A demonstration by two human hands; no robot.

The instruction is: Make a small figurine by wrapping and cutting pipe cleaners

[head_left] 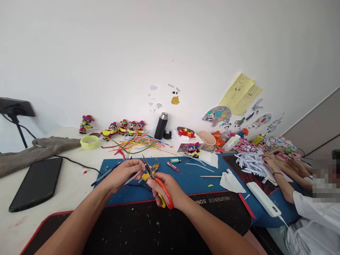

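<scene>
My right hand [170, 187] is closed around scissors [166, 194] with orange and yellow handles. Their blades point up and away, slightly apart, beside the fingertips of my left hand [127, 172]. Those fingers pinch a thin, pale strip [135, 176], which trails below the hand. A yellow piece [154, 170] shows behind the blades, partly hidden; I cannot tell whether either hand holds it. Beneath the hands lies a blue mat [119, 196]. Just beyond are a pink lighter [172, 166] and a small green-and-white box [175, 160].
Colourful pipe cleaners [135, 142] lie behind the mat, beside several small figurines [123, 126] and a black thermos [161, 126]. At left are a tape roll [89, 142] and a black tablet [36, 184]. On the right, a co-worker's hand [271, 163] is at white paper strips [251, 163].
</scene>
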